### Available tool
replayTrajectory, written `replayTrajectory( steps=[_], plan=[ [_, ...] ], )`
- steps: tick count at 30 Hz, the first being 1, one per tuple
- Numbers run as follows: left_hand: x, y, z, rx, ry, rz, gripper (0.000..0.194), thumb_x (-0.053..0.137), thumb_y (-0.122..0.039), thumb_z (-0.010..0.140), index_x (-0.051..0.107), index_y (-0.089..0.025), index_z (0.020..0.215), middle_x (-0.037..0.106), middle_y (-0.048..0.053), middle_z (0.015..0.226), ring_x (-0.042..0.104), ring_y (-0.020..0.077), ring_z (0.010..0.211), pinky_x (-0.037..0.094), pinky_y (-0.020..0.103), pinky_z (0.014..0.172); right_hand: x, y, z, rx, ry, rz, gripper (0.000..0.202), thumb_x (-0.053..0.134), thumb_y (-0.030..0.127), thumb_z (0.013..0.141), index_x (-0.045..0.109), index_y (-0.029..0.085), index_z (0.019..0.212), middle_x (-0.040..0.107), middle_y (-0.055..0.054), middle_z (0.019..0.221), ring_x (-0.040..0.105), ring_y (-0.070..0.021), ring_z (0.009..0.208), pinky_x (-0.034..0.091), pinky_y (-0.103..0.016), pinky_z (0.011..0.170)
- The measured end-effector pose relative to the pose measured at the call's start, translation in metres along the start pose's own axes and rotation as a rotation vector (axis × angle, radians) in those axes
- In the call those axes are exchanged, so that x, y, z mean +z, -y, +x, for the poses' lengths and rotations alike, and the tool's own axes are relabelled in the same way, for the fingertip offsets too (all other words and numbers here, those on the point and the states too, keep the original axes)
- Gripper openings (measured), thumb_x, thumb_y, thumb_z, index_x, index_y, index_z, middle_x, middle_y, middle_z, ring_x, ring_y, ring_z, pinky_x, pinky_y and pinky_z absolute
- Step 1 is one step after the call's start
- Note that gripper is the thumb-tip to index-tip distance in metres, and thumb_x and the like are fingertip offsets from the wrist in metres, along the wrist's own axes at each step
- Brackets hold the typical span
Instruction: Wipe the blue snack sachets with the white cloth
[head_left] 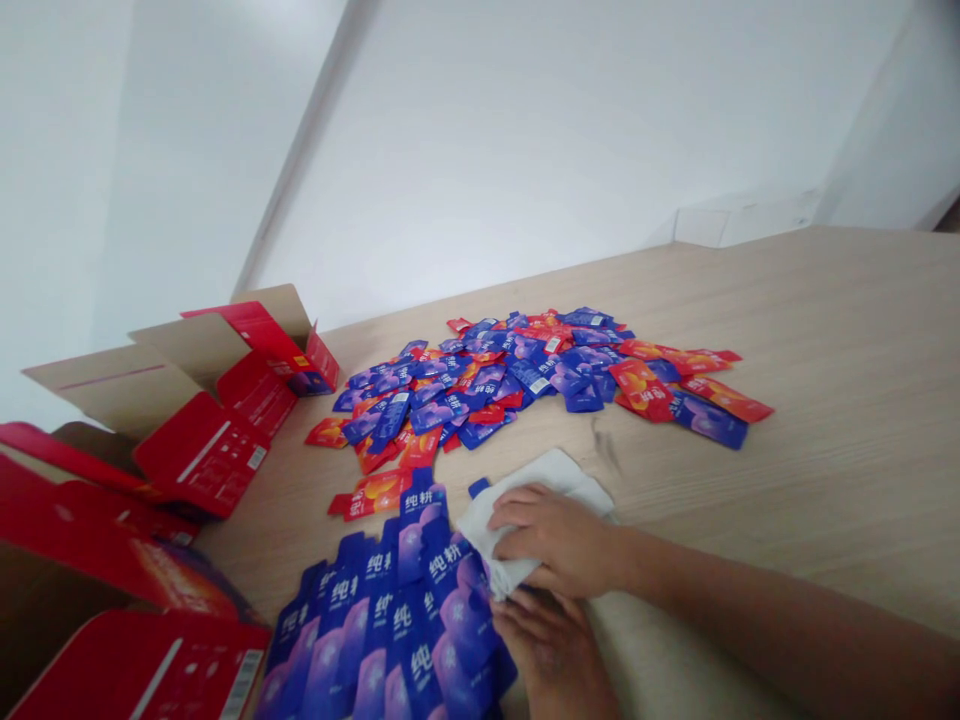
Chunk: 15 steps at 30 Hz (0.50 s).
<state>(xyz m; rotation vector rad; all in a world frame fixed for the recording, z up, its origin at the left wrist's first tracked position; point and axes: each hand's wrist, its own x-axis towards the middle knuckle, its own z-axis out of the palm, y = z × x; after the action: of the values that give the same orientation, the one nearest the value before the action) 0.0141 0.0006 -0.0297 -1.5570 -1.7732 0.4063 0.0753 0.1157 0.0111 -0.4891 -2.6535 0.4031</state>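
My right hand reaches in from the right and presses on a folded white cloth, fingers bent over it. The cloth covers most of a blue pouch, whose top corner pokes out at the upper left. Just below, my left hand has its fingers curled at the lower edge of the cloth, where the covered pouch's end seems to be held; the thumb is hidden. Beside both hands, overlapping rows of blue-purple pouches lie flat with their printed fronts up.
Open red cartons with raised flaps line the left side. A loose heap of blue and orange-red pouches spreads across the wooden table behind the hands. A white box stands by the wall at the back right.
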Motion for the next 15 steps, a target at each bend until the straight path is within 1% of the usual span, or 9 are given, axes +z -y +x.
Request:
replayTrajectory(
  steps=[3,6,9,11,12,15],
  plan=[
    [-0.001,0.002,0.000,0.023,0.000,0.003,0.034,0.051,-0.009,0.075,0.068,-0.015,0.104,0.068,0.025,0.101,0.065,0.0344,0.093,0.048,0.051,0.084,-0.001,-0.003,0.002,0.093,-0.009,-0.020,0.026,0.059,0.036,0.082,0.064,0.024,0.105,0.057,-0.004,0.119,0.044,-0.0223,0.111,0.030,-0.039,0.097],
    [-0.001,0.003,-0.001,0.057,-0.004,0.008,0.037,0.052,-0.008,0.074,0.067,-0.017,0.105,0.067,0.026,0.103,0.065,0.0347,0.092,0.048,0.052,0.083,-0.006,-0.009,0.004,0.199,-0.025,-0.055,0.026,0.063,0.035,0.078,0.065,0.021,0.100,0.059,-0.006,0.114,0.045,-0.0231,0.108,0.031,-0.039,0.094],
    [0.000,0.003,-0.001,0.058,-0.021,0.012,0.036,0.052,-0.007,0.073,0.068,-0.018,0.104,0.067,0.026,0.102,0.065,0.0346,0.091,0.048,0.052,0.082,-0.009,-0.012,0.003,0.248,-0.032,-0.092,0.023,0.065,0.032,0.074,0.066,0.018,0.093,0.060,-0.007,0.109,0.047,-0.0242,0.105,0.032,-0.040,0.092],
    [0.000,0.002,-0.001,0.041,-0.034,0.013,0.035,0.052,-0.007,0.073,0.069,-0.018,0.102,0.067,0.026,0.101,0.065,0.0347,0.092,0.048,0.052,0.082,-0.008,-0.010,0.002,0.232,-0.032,-0.094,0.023,0.064,0.032,0.073,0.066,0.017,0.091,0.059,-0.008,0.109,0.047,-0.0249,0.106,0.032,-0.041,0.092],
    [0.000,0.001,-0.001,0.030,-0.038,0.012,0.034,0.052,-0.008,0.073,0.069,-0.017,0.101,0.067,0.026,0.101,0.065,0.0349,0.092,0.048,0.051,0.083,-0.008,-0.008,0.001,0.202,-0.030,-0.083,0.024,0.064,0.032,0.074,0.066,0.017,0.092,0.059,-0.009,0.110,0.046,-0.0251,0.106,0.032,-0.041,0.093],
    [0.000,0.000,0.000,-0.001,-0.032,0.001,0.029,0.052,-0.008,0.074,0.070,-0.013,0.096,0.069,0.025,0.097,0.065,0.0351,0.091,0.048,0.051,0.085,-0.004,0.000,0.000,0.064,-0.006,-0.017,0.024,0.060,0.034,0.078,0.066,0.021,0.098,0.058,-0.007,0.116,0.044,-0.0240,0.111,0.030,-0.040,0.096]
  ],
)
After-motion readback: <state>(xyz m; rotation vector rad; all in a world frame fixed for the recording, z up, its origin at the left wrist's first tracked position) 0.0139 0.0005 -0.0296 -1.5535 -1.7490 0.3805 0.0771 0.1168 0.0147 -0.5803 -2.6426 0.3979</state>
